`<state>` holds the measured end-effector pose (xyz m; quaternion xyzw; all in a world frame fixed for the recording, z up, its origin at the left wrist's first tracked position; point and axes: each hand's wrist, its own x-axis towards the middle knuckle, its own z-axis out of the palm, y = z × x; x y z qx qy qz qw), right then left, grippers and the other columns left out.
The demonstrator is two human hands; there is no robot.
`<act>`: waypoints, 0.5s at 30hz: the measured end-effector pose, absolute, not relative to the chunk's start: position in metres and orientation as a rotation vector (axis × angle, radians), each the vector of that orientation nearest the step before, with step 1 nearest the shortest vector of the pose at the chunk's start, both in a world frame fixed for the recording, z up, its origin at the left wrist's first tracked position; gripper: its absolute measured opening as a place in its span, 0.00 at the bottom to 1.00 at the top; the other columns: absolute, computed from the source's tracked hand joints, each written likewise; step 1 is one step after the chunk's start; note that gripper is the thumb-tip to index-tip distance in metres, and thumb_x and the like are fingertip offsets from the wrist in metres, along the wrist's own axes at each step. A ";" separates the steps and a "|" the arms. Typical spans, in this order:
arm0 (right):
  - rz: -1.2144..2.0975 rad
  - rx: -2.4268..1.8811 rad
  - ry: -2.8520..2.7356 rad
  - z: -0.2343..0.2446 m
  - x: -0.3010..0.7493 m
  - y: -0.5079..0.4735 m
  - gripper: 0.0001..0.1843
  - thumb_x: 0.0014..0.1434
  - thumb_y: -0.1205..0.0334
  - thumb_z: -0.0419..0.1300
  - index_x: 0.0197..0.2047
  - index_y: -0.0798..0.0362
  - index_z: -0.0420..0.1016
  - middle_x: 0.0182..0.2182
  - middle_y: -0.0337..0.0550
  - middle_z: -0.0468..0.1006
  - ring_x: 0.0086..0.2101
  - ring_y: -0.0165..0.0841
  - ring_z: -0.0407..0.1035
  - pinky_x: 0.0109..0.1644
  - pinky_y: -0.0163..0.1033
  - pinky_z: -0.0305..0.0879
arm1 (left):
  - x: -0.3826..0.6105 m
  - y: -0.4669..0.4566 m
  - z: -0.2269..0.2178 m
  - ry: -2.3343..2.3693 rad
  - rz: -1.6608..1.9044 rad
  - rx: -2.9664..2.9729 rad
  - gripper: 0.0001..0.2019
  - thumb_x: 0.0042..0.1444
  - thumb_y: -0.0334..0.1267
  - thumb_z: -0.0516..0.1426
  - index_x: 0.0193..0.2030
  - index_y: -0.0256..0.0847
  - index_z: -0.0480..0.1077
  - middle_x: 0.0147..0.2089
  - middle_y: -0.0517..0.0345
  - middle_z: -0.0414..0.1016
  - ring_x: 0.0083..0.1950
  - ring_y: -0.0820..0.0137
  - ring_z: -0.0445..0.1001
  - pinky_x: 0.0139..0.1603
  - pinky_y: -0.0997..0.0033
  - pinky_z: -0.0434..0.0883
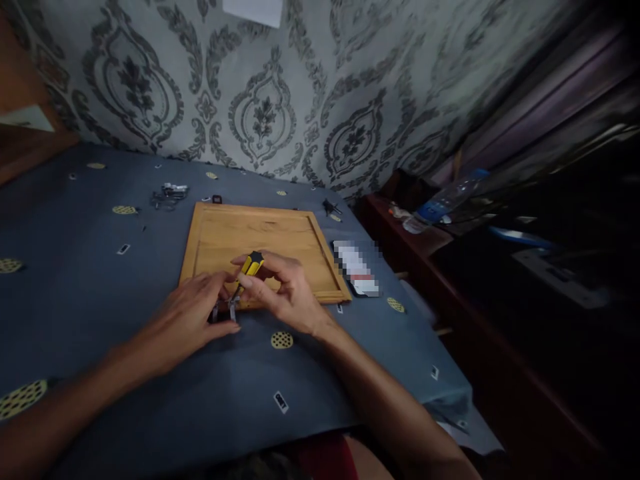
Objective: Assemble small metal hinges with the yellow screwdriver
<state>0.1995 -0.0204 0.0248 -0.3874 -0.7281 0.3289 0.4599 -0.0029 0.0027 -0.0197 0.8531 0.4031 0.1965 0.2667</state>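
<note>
My right hand [287, 290] is closed around the yellow and black handle of a screwdriver [251, 265], its shaft slanting down toward the panel's near edge. My left hand [195, 310] pinches a small shiny metal fitting [233, 309] at that same edge, thumb below and fingers above. The fitting is partly covered by the fingers, and where the screwdriver's tip meets it is hard to see. Under both hands lies a framed wooden panel [250, 237], flat on the blue patterned tablecloth [310, 380].
Several metal fittings [170, 195] lie in a pile at the back left. A small dark object [217, 199] sits behind the panel, and dark pieces [330, 207] lie at the back right. Right of the panel is a phone [357, 268]. Beyond the table stands a plastic bottle [440, 203].
</note>
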 end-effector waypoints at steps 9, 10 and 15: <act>0.826 -0.928 -1.784 0.021 0.200 -0.018 0.18 0.66 0.45 0.63 0.41 0.53 0.76 0.32 0.38 0.76 0.27 0.25 0.73 0.33 0.34 0.72 | -0.001 0.003 -0.015 1.077 0.544 2.292 0.17 0.54 0.46 0.65 0.46 0.46 0.67 0.45 0.54 0.78 0.50 0.52 0.78 0.53 0.51 0.74; 0.832 -0.921 -1.777 0.020 0.200 -0.018 0.18 0.66 0.45 0.63 0.40 0.53 0.76 0.32 0.37 0.76 0.27 0.25 0.73 0.32 0.33 0.71 | -0.001 0.003 -0.014 1.077 0.545 2.298 0.17 0.54 0.46 0.65 0.47 0.46 0.67 0.46 0.53 0.78 0.50 0.52 0.78 0.53 0.51 0.74; 0.856 -0.935 -1.737 0.018 0.200 -0.018 0.18 0.63 0.46 0.67 0.35 0.53 0.74 0.29 0.35 0.75 0.24 0.25 0.73 0.25 0.30 0.68 | 0.000 0.000 -0.006 1.080 0.468 2.351 0.21 0.55 0.42 0.67 0.52 0.44 0.65 0.51 0.50 0.77 0.55 0.53 0.76 0.56 0.52 0.73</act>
